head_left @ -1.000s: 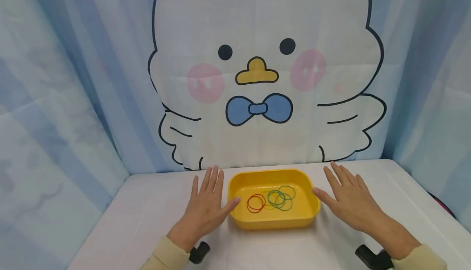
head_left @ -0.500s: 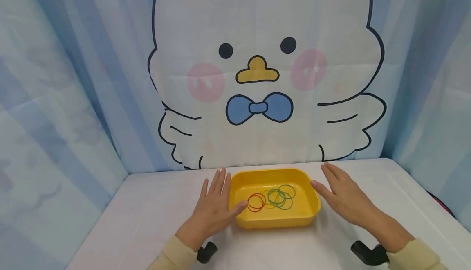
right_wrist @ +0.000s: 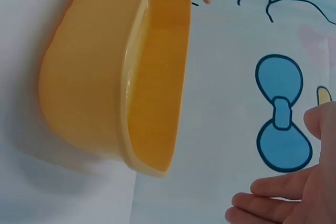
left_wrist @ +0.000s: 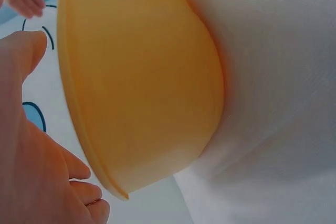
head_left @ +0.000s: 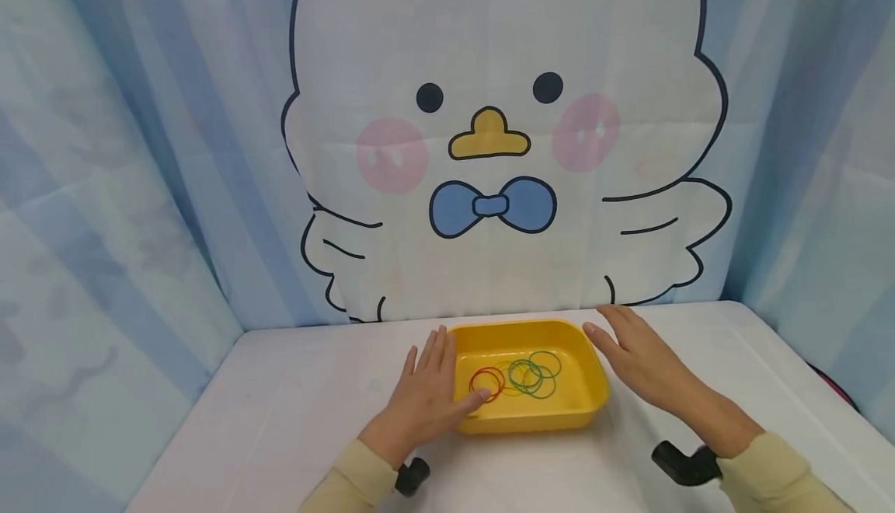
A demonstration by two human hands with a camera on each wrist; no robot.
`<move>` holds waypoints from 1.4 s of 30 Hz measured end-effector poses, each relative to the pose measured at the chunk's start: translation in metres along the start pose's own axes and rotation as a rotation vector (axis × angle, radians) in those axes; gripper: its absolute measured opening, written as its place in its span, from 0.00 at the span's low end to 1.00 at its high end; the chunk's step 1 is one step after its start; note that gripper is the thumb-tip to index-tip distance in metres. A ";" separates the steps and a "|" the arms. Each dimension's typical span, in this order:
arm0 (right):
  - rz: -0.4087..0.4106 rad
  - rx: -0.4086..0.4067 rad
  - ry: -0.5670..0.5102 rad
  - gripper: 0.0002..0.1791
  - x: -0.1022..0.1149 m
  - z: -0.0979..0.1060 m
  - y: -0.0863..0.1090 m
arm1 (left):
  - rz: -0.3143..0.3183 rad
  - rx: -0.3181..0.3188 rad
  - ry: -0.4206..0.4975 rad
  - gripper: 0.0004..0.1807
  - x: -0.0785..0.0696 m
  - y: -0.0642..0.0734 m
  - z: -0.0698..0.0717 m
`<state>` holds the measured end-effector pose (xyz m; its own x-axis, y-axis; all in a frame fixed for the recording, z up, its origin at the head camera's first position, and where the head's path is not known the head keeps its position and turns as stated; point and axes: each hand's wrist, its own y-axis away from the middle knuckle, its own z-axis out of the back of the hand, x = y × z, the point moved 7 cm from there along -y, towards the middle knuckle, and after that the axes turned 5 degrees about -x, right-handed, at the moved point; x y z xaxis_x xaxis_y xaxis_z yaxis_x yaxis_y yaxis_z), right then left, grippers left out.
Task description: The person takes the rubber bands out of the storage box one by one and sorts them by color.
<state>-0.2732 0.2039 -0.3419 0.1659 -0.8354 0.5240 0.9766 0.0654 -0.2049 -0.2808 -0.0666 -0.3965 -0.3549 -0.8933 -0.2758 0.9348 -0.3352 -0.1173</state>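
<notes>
A yellow plastic tray [head_left: 531, 424] stands on the white table. Thin rubber bands lie inside it: red bands [head_left: 503, 382] toward the left, green bands [head_left: 510, 374] in the middle and right, and yellow ones among them. My left hand [head_left: 419, 404], fingers straight, covers the tray's left end from above; its thumb hides part of the red bands' lower edge. In the left wrist view that hand [left_wrist: 37, 166] is close beside the rim, and contact is unclear. My right hand [head_left: 646, 361] hovers by the right rim, fingers extended, apart from the tray in the right wrist view. Neither holds anything.
A cloth backdrop [head_left: 489, 272] with a cartoon bird rises behind the table [head_left: 280, 412], and pale blue curtains [head_left: 119, 225] hang at both sides. Black wrist mounts [head_left: 412, 477] show under both sleeves. A dark cord [head_left: 835, 386] runs past the table's right edge.
Both hands have moved inward toward the tray, the left one rightward over its left end and the right one leftward toward its right rim. The tray and bands have stayed put.
</notes>
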 end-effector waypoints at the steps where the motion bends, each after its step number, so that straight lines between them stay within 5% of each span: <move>1: 0.001 -0.005 -0.008 0.42 0.001 0.000 0.000 | 0.007 0.006 0.000 0.59 0.000 0.000 -0.002; 13: 0.026 -0.031 -0.119 0.31 0.012 0.002 -0.007 | 0.024 0.001 -0.046 0.55 0.001 -0.002 -0.017; 28: -0.203 0.180 -0.455 0.28 -0.006 -0.018 -0.025 | 0.045 -0.017 -0.046 0.51 0.001 -0.003 -0.019; 42: -0.330 0.239 -0.488 0.24 -0.008 -0.052 -0.034 | 0.034 -0.009 -0.078 0.49 0.000 -0.003 -0.021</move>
<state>-0.3148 0.1794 -0.3822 -0.1610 -0.4914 0.8559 0.9812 0.0140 0.1926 -0.2837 -0.0597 -0.4166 -0.3211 -0.9246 -0.2049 0.9459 -0.3023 -0.1182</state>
